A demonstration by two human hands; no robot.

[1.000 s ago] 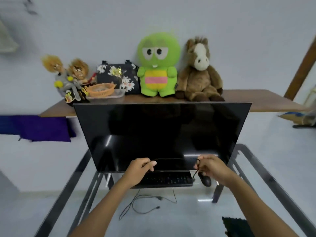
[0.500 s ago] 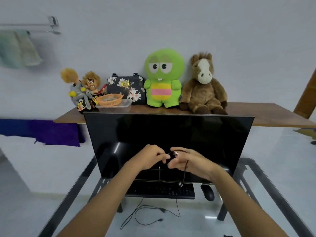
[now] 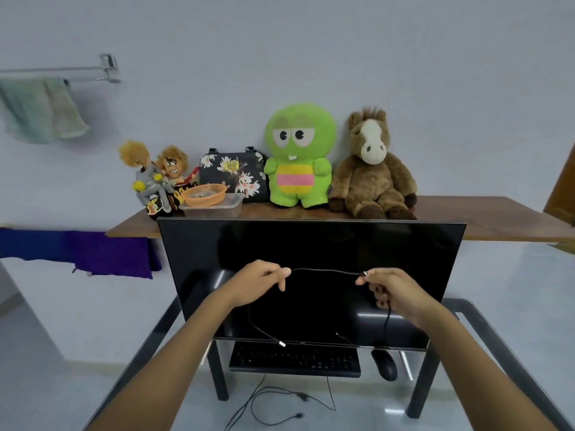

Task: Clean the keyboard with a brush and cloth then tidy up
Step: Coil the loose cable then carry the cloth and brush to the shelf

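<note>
A black keyboard (image 3: 295, 359) lies on the glass table (image 3: 497, 331) under the dark monitor (image 3: 311, 244). Both my hands are raised in front of the screen with a thin black cable (image 3: 326, 271) stretched between them. My left hand (image 3: 258, 283) pinches one part of it, and a loose end with a plug (image 3: 281, 343) hangs down from there. My right hand (image 3: 390, 290) pinches the cable near a metal connector, and another length drops below it. No brush or cloth is in either hand.
A black mouse (image 3: 385, 364) lies right of the keyboard. More cables (image 3: 273, 399) lie on the floor under the glass. Behind the monitor a wooden shelf (image 3: 485, 216) carries plush toys, a floral bag and an orange basket (image 3: 203, 195). A towel (image 3: 40, 108) hangs at the upper left.
My hands rose from the keyboard, met in front of the screen, then drew apart, pulling the cable out between them. The camera tilted upward.
</note>
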